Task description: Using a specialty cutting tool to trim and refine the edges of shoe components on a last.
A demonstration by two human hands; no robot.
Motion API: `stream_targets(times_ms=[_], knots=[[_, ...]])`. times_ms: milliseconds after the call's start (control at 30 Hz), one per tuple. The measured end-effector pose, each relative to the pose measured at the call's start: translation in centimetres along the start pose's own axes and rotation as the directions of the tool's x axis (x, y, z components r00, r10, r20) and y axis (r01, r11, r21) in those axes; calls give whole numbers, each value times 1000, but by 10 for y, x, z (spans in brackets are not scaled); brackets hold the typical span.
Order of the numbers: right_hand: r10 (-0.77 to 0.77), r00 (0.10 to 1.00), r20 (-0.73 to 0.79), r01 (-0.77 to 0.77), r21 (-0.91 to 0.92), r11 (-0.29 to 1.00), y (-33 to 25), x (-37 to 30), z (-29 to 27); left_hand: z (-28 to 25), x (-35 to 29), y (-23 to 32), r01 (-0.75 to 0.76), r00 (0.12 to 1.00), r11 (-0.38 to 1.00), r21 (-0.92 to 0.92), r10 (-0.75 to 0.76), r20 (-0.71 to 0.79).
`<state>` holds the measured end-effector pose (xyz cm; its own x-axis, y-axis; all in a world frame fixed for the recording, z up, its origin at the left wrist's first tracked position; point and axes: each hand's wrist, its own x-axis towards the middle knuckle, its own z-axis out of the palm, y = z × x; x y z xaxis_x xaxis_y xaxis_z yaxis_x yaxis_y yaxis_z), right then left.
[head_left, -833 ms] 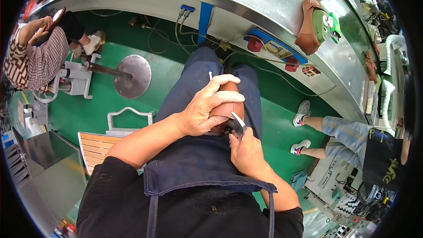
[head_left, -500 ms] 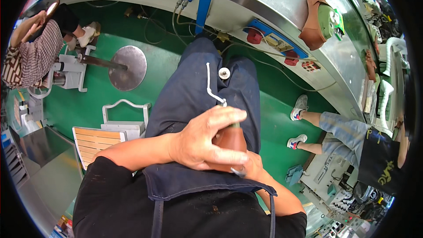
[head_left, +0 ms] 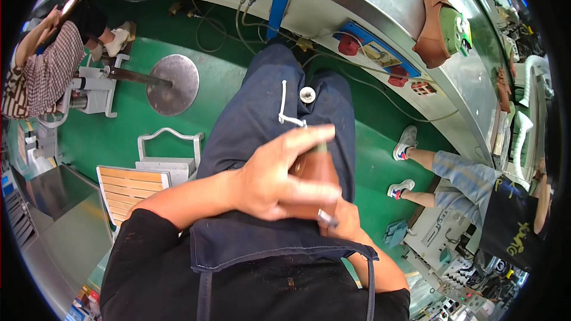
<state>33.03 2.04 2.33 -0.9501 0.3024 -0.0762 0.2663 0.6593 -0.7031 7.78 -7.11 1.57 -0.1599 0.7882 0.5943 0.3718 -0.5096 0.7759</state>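
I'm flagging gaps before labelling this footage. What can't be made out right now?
All in the head view:
Handled brown shoe: partly covered by the left hand, and blurred.
Right hand: fingers mostly hidden behind the shoe, so its grip is unclear.
Metal piece: small and blurred; its kind can't be told.
Person at the right: upper body cut off by the picture's dark rim.
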Motion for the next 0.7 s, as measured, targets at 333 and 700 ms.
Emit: stream_targets(times_ms=[333, 700], knots=[[345, 939, 12, -341, 184, 922, -25, 114, -31, -34, 51, -70, 660, 735, 584, -473, -632, 246], [302, 874, 381, -480, 581, 657, -9, 104, -75, -43, 48, -94, 624, 781, 731, -274, -580, 231]])
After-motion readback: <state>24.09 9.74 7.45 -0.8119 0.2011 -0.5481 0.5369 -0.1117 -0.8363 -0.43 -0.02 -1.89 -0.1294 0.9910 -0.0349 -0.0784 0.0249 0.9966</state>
